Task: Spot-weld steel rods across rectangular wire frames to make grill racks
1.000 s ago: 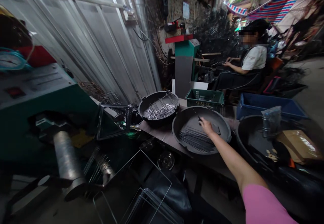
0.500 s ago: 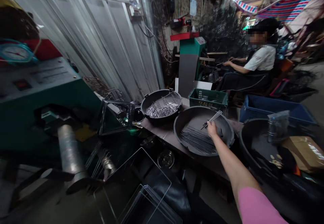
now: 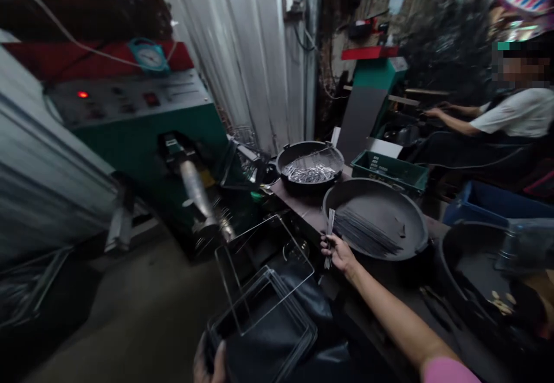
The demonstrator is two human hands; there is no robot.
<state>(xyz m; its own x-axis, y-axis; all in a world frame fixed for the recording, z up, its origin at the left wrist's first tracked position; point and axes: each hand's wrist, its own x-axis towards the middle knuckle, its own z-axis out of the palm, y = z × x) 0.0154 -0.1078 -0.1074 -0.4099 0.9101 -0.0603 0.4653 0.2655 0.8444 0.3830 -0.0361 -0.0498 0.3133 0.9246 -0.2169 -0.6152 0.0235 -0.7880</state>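
My right hand (image 3: 338,254) is closed round a small bundle of thin metal rods (image 3: 329,230), held upright just left of the round black pan (image 3: 411,227) that holds many more dark rods (image 3: 366,237). At the bottom edge my left hand (image 3: 210,363) grips the near corner of a stack of rectangular wire frames (image 3: 264,319); only its fingers show. One wire frame (image 3: 264,267) stands tilted up above the stack.
A green machine (image 3: 142,129) with a metal roller (image 3: 197,190) stands at left. A second black pan (image 3: 309,166) holds shiny wire pieces. A green crate (image 3: 389,169), a blue bin (image 3: 493,204) and another black tub (image 3: 476,262) lie right. Another person (image 3: 511,117) sits working behind.
My right hand lifted a bundle of rods out of the black pan and drew it back left to the pan's near edge. The view swung left; my left hand came into view.
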